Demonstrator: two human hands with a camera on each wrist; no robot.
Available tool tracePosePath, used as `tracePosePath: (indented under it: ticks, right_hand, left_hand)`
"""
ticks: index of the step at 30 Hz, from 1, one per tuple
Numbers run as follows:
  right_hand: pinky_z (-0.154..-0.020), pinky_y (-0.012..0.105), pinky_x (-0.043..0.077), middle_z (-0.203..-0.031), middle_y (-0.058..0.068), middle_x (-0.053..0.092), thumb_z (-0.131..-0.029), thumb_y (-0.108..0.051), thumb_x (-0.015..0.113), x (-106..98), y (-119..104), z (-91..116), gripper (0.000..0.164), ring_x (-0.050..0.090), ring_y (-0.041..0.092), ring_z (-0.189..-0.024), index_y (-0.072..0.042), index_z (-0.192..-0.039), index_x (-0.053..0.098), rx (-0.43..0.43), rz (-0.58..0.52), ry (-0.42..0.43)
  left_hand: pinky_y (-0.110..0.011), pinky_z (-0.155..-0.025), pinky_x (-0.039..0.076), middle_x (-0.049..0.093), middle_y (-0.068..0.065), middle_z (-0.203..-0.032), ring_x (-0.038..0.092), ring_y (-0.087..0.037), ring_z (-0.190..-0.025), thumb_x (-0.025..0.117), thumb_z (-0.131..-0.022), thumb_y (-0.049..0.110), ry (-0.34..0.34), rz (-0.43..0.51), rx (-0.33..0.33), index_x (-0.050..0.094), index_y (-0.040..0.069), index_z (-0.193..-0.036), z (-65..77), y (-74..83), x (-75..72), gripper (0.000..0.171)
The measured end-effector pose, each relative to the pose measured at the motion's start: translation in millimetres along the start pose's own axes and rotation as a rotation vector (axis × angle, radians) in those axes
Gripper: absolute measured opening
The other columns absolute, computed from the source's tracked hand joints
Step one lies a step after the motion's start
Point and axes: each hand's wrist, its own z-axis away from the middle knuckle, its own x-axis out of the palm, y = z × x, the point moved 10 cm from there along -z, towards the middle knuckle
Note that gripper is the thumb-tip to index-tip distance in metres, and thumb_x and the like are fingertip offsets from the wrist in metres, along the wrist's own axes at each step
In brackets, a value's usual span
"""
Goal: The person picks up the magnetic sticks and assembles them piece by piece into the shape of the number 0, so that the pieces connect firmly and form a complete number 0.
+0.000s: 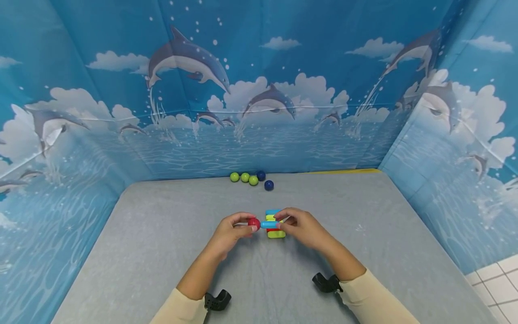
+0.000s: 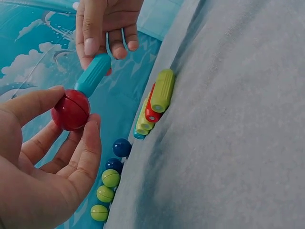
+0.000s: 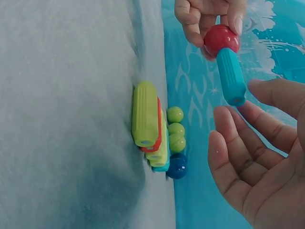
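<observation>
My left hand [image 1: 229, 232] pinches a glossy red ball [image 2: 70, 110] between thumb and fingers. A light-blue ridged rod [image 3: 230, 76] meets that ball end-on. At the rod's other end, the thumb and index finger of my right hand [image 1: 301, 228] hold it by the tip, the remaining fingers spread. Both pieces are held up over the table. Just beyond and below them lies a row of rods on the cloth, among them a yellow-green rod [image 3: 145, 114], a red rod [image 2: 151, 108] and a blue rod [image 1: 272, 212], partly covered by my right hand in the head view.
Farther back on the grey cloth-covered table [image 1: 170, 252], near the wall, sit several balls: green balls [image 1: 234, 177] to the left and two dark-blue balls [image 1: 269, 185] beside them. A dolphin-printed curtain [image 1: 259, 148] bounds the table behind and at the sides.
</observation>
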Motion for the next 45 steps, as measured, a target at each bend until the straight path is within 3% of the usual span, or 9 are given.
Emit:
tracePosePath:
  ticks: [6, 12, 18, 24, 34, 45]
  right_hand:
    - [-0.078, 0.032, 0.055, -0.114, 0.0, 0.07, -0.098, -0.022, 0.067, -10.6, 2.1, -3.6, 0.025, 0.066, 0.015, -0.092, -0.011, -0.12, 0.07, 0.021, -0.002, 0.03]
    - [-0.084, 0.034, 0.056, -0.118, 0.002, 0.07, -0.098, -0.023, 0.067, -18.0, 8.2, -12.6, 0.026, 0.066, 0.016, -0.097, -0.011, -0.121, 0.07, 0.022, 0.009, 0.051]
    - [-0.087, 0.036, 0.056, -0.119, 0.003, 0.07, -0.099, -0.022, 0.066, -23.3, 18.6, -25.1, 0.028, 0.064, 0.019, -0.1, -0.01, -0.124, 0.069, 0.041, 0.008, 0.07]
    - [-0.086, 0.037, 0.056, -0.119, 0.007, 0.071, -0.1, -0.018, 0.064, -30.1, 25.8, -37.1, 0.028, 0.065, 0.021, -0.1, -0.008, -0.125, 0.068, 0.039, 0.014, 0.092]
    - [-0.09, 0.048, 0.055, -0.128, 0.017, 0.067, -0.101, -0.02, 0.061, -32.0, 48.5, -64.5, 0.036, 0.064, 0.035, -0.106, -0.004, -0.134, 0.062, 0.139, -0.208, 0.066]
    - [-0.094, 0.043, 0.055, -0.132, 0.015, 0.064, -0.102, -0.021, 0.059, -40.0, 68.7, -93.4, 0.039, 0.062, 0.03, -0.115, -0.006, -0.137, 0.06, 0.191, -0.24, 0.08]
  left_hand:
    - [-0.042, -0.093, 0.057, 0.067, -0.012, -0.117, 0.067, -0.016, -0.097, 0.077, -0.09, 0.02, -0.002, -0.014, -0.008, 0.066, 0.006, -0.126, 2.9, -2.0, -2.7, 0.04]
    - [-0.037, -0.087, 0.054, 0.068, -0.009, -0.113, 0.064, -0.017, -0.096, 0.078, -0.089, 0.022, -0.003, -0.057, -0.025, 0.069, 0.008, -0.122, 5.8, -8.5, -2.9, 0.037]
    - [-0.034, -0.082, 0.056, 0.07, -0.01, -0.111, 0.064, -0.017, -0.093, 0.078, -0.089, 0.019, -0.043, -0.115, -0.02, 0.068, 0.005, -0.119, 12.2, -15.4, 1.7, 0.034]
    - [-0.032, -0.077, 0.055, 0.07, -0.008, -0.105, 0.062, -0.018, -0.094, 0.079, -0.088, 0.019, -0.074, -0.204, -0.049, 0.07, 0.008, -0.115, 20.2, -22.8, 5.5, 0.031]
    - [-0.03, -0.074, 0.053, 0.072, -0.003, -0.094, 0.064, -0.016, -0.085, 0.081, -0.086, 0.023, -0.14, -0.272, -0.056, 0.073, 0.01, -0.11, 29.7, -27.4, 14.5, 0.028]
    - [-0.028, -0.07, 0.051, 0.071, -0.001, -0.092, 0.062, -0.014, -0.083, 0.081, -0.086, 0.024, -0.174, -0.311, -0.063, 0.073, 0.011, -0.108, 37.6, -37.2, 16.3, 0.027]
